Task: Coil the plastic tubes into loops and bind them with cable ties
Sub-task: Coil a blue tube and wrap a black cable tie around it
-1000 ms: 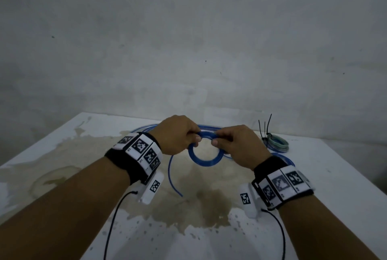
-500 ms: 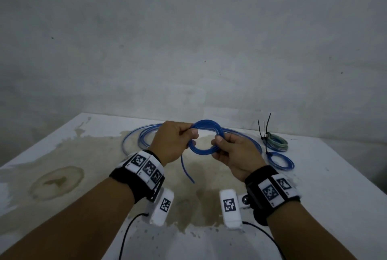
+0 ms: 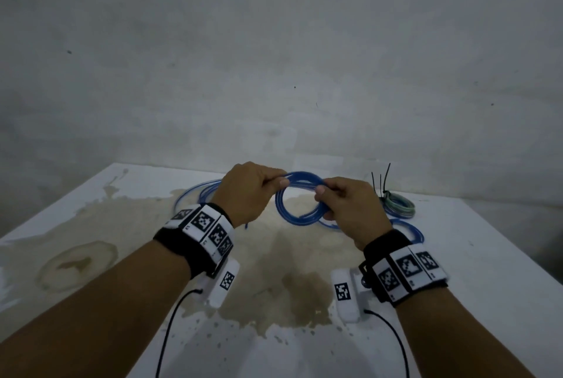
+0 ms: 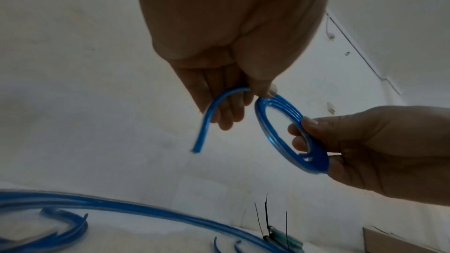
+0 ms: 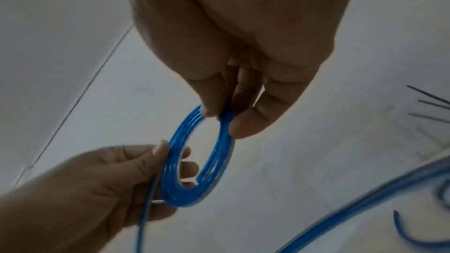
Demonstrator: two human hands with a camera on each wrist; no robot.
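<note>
A small coil of blue plastic tube (image 3: 281,208) is held in the air above the table, between both hands. My left hand (image 3: 253,191) pinches its upper left side with thumb and fingers (image 4: 253,93). A short free end of the tube (image 4: 202,132) curves down out of that hand. My right hand (image 3: 347,207) pinches the coil's right side (image 5: 219,116), with fingers reaching through the ring. The coil (image 5: 170,170) shows several turns lying side by side, and no tie is visible on it.
More loose blue tube (image 3: 195,194) lies on the stained white table (image 3: 91,225) behind my left hand. At the right lie a small blue coil (image 3: 408,231) and a greenish coil (image 3: 399,205) with black cable ties (image 3: 385,179) sticking up. A grey wall stands behind.
Both hands have turned the coil and lifted it slightly. The hanging free end has grown much shorter as more tube went onto the coil.
</note>
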